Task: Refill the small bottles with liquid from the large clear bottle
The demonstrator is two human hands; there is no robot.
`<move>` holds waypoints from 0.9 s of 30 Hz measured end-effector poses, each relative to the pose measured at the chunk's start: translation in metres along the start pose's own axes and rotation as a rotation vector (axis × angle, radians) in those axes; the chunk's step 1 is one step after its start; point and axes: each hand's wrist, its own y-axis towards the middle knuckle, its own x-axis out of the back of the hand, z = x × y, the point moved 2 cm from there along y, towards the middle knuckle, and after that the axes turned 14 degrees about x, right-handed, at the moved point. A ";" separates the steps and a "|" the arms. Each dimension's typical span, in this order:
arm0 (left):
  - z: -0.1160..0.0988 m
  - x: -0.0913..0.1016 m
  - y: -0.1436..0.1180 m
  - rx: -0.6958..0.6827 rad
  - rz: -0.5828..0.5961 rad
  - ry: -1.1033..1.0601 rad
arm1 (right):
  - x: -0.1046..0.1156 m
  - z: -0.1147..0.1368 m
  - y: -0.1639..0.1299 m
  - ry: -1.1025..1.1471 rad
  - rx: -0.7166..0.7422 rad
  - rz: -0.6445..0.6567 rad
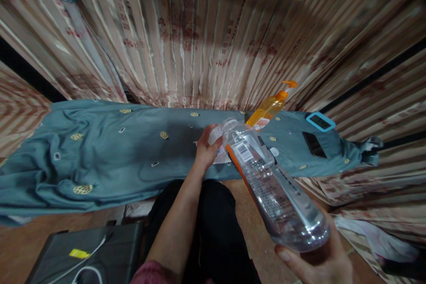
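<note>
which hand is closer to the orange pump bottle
Left. The left hand is at the clear bottle's neck, just below-left of the orange pump bottle. The right hand holds the clear bottle's base, far nearer the camera.

two bottles [276,191] — clear, orange [271,106], two phones [314,144]

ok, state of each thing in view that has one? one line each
clear bottle: tilted, neck away from the person, some liquid inside
right hand: cupping the clear bottle's base
left hand: closed on the cap end of the clear bottle
orange pump bottle: upright on the blue cloth, pump on
blue cloth: spread out, wrinkled
phone: flat, screen dark
</note>
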 end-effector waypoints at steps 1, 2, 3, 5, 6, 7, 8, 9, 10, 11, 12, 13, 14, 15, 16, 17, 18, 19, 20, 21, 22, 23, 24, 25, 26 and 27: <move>0.000 0.000 0.000 0.001 -0.002 0.004 | -0.001 0.002 0.000 -0.001 -0.009 0.001; 0.000 0.000 0.000 0.003 -0.004 0.007 | -0.001 0.003 0.000 -0.004 -0.017 0.001; -0.001 0.000 0.000 0.005 -0.005 0.010 | -0.001 0.003 0.000 -0.007 -0.023 -0.001; -0.001 0.001 -0.001 0.010 -0.009 0.011 | -0.001 0.003 0.000 0.005 -0.030 -0.004; -0.001 0.001 -0.001 0.011 -0.009 0.011 | 0.000 0.001 0.000 0.014 -0.034 -0.003; -0.001 0.001 -0.001 0.010 -0.008 0.010 | 0.000 0.000 0.000 0.017 -0.034 -0.002; -0.001 0.001 -0.001 0.009 -0.003 0.010 | 0.001 -0.002 0.000 0.012 -0.036 0.003; -0.001 0.000 -0.001 0.007 0.003 0.009 | 0.002 -0.003 0.000 0.004 -0.034 0.008; -0.001 0.000 -0.001 0.005 0.007 0.007 | 0.002 -0.004 0.000 -0.006 -0.028 0.014; 0.000 0.000 -0.001 0.005 0.011 0.005 | 0.003 -0.005 0.000 -0.016 -0.016 0.017; 0.000 0.000 0.000 0.005 0.012 0.003 | 0.003 -0.006 0.000 -0.024 -0.001 0.020; 0.001 0.000 0.000 0.006 0.009 -0.001 | 0.004 -0.006 0.000 -0.026 0.014 0.023; 0.001 0.000 0.000 0.007 0.004 -0.006 | 0.004 -0.006 0.000 -0.026 0.025 0.024; 0.002 0.000 0.000 0.007 0.000 -0.010 | 0.004 -0.007 0.000 -0.023 0.034 0.025; 0.002 0.000 0.000 0.005 0.000 -0.013 | 0.004 -0.007 0.000 -0.021 0.042 0.028; 0.002 0.000 0.000 0.004 0.002 -0.013 | 0.004 -0.007 0.000 -0.025 0.052 0.031; 0.002 0.000 0.000 0.006 0.002 -0.013 | 0.005 -0.007 0.000 -0.032 0.060 0.036; 0.001 0.000 0.000 0.012 0.003 -0.011 | 0.005 -0.007 0.000 -0.038 0.067 0.042; 0.001 0.000 0.000 0.020 0.003 -0.010 | 0.004 -0.007 0.000 -0.041 0.070 0.051; 0.000 0.000 -0.001 0.030 0.002 -0.012 | 0.004 -0.006 -0.001 -0.040 0.066 0.054; -0.001 -0.001 -0.001 0.037 0.000 -0.015 | 0.004 -0.006 -0.001 -0.035 0.055 0.056; -0.001 -0.001 -0.001 0.043 -0.004 -0.018 | 0.004 -0.006 -0.001 -0.025 0.041 0.054; -0.002 -0.001 -0.001 0.045 -0.008 -0.019 | 0.004 -0.006 -0.001 -0.019 0.027 0.049; -0.003 -0.001 -0.001 0.046 -0.009 -0.019 | 0.004 -0.006 -0.001 -0.019 0.018 0.044; -0.003 -0.001 -0.001 0.045 -0.007 -0.016 | 0.005 -0.007 -0.002 -0.022 0.013 0.040; -0.003 -0.001 -0.001 0.044 -0.003 -0.013 | 0.005 -0.008 -0.002 -0.026 0.012 0.041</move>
